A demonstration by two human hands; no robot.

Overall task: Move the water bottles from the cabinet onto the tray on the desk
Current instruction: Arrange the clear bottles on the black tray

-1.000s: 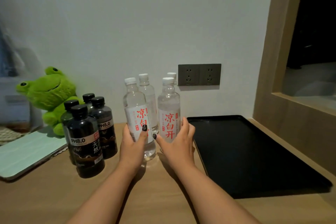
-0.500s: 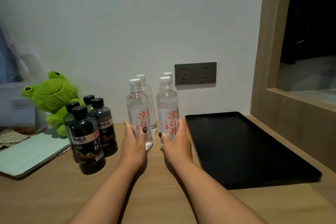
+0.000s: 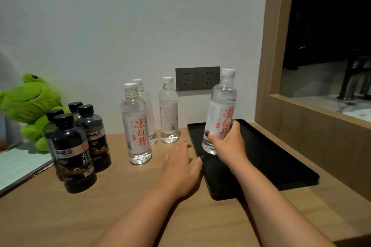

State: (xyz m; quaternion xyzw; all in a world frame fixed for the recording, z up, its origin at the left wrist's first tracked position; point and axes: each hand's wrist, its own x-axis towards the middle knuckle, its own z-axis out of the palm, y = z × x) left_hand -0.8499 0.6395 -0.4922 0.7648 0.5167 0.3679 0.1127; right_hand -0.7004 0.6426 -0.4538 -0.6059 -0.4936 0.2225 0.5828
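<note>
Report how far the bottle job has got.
Done: nothing rests on the tray yet. In hand: the right hand grips one clear bottle over the tray's near-left part, slightly tilted; the left hand is open beside the tray edge. Left: three clear bottles and four dark bottles stand on the desk.

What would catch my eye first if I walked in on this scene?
Probably the right hand holding a clear water bottle over the black tray on the right. Next, the bright green frog plush at far left, behind a cluster of black bottles.
</note>
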